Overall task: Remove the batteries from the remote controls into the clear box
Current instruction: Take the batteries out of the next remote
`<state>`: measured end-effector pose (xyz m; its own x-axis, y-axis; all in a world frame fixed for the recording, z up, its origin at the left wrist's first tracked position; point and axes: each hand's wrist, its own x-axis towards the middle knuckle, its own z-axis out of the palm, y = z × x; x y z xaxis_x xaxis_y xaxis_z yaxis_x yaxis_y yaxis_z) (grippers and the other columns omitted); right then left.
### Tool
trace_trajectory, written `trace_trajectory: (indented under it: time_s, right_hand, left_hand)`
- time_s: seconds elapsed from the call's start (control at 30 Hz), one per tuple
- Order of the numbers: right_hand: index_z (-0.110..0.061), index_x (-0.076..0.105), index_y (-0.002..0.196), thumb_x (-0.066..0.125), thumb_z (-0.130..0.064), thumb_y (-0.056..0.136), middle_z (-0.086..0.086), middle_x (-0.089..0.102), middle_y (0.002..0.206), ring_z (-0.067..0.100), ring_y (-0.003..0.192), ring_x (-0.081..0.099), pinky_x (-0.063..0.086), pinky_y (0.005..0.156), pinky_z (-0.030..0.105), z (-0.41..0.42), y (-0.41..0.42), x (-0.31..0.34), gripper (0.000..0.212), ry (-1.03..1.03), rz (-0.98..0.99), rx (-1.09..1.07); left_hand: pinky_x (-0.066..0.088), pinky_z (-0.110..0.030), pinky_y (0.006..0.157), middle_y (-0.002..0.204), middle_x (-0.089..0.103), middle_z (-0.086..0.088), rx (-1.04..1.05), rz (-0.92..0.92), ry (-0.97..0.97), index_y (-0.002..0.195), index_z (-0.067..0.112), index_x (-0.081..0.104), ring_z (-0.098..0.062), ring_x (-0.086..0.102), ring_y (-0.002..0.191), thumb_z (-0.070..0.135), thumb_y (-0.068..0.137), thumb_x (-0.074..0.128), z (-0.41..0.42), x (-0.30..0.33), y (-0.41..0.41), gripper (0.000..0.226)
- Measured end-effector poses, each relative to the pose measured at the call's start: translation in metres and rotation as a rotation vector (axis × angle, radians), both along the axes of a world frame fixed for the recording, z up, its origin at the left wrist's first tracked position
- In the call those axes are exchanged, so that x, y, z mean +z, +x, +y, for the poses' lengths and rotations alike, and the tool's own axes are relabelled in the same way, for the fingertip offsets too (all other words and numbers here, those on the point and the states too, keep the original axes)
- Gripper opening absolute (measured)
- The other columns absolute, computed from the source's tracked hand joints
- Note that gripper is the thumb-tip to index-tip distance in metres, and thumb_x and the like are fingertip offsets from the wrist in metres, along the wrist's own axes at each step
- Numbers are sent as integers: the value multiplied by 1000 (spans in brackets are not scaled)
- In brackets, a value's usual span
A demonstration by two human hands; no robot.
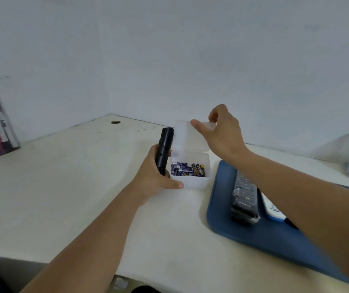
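Showing as translucent, frosted plastic: the clear box (pixel 192 180) and its raised lid (pixel 187 135). Gleaming inside, glossy-wrapped batteries (pixel 187 169). Looking smooth, matt black plastic: the slim remote (pixel 163 150). Lying matt and smooth, the blue tray (pixel 254 235); on it, a black remote (pixel 244 196) catching light through crinkled clear film, and a white remote (pixel 273 209) in glossy plastic. Appearing matt, faintly scuffed: the off-white table (pixel 63 187).

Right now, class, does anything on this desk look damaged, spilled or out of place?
Nothing spilled: the batteries lie jumbled inside the box. One oddity: the black remote on the blue mat looks wrapped in crinkled plastic.
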<state>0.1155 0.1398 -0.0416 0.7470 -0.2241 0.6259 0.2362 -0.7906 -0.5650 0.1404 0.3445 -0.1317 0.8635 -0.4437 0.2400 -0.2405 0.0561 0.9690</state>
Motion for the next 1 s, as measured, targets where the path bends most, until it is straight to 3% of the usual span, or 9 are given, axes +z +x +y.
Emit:
trace_trajectory:
  time_s: [0.17, 0.23, 0.33, 0.43, 0.57, 0.63, 0.7, 0.77, 1.0]
  right_hand:
    - [-21, 49, 73, 68, -48, 86, 10, 56, 104, 12, 72, 54, 39, 63, 21, 16, 4, 0, 36, 310, 2, -161]
    - [-17, 59, 75, 68, -40, 89, 13, 63, 100, 17, 77, 60, 47, 73, 28, 17, 0, -3, 29, 341, 25, -118]
    - [-16, 67, 73, 68, -28, 87, 2, 68, 72, 9, 65, 59, 47, 64, 22, 14, -14, -5, 18, 236, 25, -75]
    - [-20, 71, 70, 71, -18, 80, -8, 68, 63, -2, 55, 58, 43, 54, 9, 4, -36, -1, 10, 37, 74, 26]
    - [-21, 76, 100, 65, -12, 86, -4, 73, 93, 14, 84, 66, 55, 78, 32, 0, -52, -5, 19, -507, 336, 19]
    - [-20, 71, 95, 56, 0, 83, -1, 66, 85, 23, 75, 63, 53, 67, 35, 9, -55, -9, 28, -811, 351, -77]
    - [-18, 60, 81, 49, 10, 70, -2, 51, 68, 19, 52, 45, 33, 46, 30, 21, -55, -12, 32, -1035, 359, -117]
    - [-18, 55, 82, 51, 9, 71, -1, 52, 71, 17, 48, 32, 20, 45, 29, 29, -55, -14, 29, -1127, 406, -112]
    - [-12, 61, 101, 54, 6, 80, 4, 58, 85, 17, 52, 33, 21, 47, 29, 32, -40, -23, 29, -1091, 485, -134]
  left_hand:
    - [59, -51, 73, 118, 65, 6, 14, -162, 53, 123, 27, 54, -21, 62, 85, -9, 49, 93, -3, 2, -6, 91]
    - [62, -41, 80, 122, 65, 8, 2, -179, 51, 130, 33, 54, -13, 68, 102, -11, 50, 91, -4, 2, -7, 98]
    - [59, -31, 86, 134, 62, 8, -7, -185, 46, 140, 37, 48, -11, 67, 113, -15, 52, 87, -7, 3, -7, 110]
    - [59, -38, 86, 125, 63, 12, 36, -199, 41, 139, 40, 46, -18, 65, 99, -15, 52, 86, -9, 2, -8, 110]
    - [55, -49, 89, 111, 60, 4, 103, -248, 78, 131, 38, 48, -18, 51, 93, -19, 55, 85, -12, 3, -9, 102]
    - [55, -50, 88, 111, 58, 1, 123, -253, 84, 128, 38, 49, -17, 52, 93, -19, 55, 86, -14, 4, -11, 99]
    - [55, -53, 88, 112, 60, 0, 138, -248, 75, 128, 39, 48, -17, 53, 93, -18, 54, 85, -15, 5, -13, 100]
    - [54, -59, 88, 112, 60, -5, 141, -235, 81, 130, 37, 48, -19, 53, 92, -15, 53, 85, -16, 6, -15, 100]
    - [54, -65, 83, 111, 62, -28, 166, -222, 134, 121, 48, 48, -28, 60, 87, -7, 49, 83, -15, 7, -15, 98]
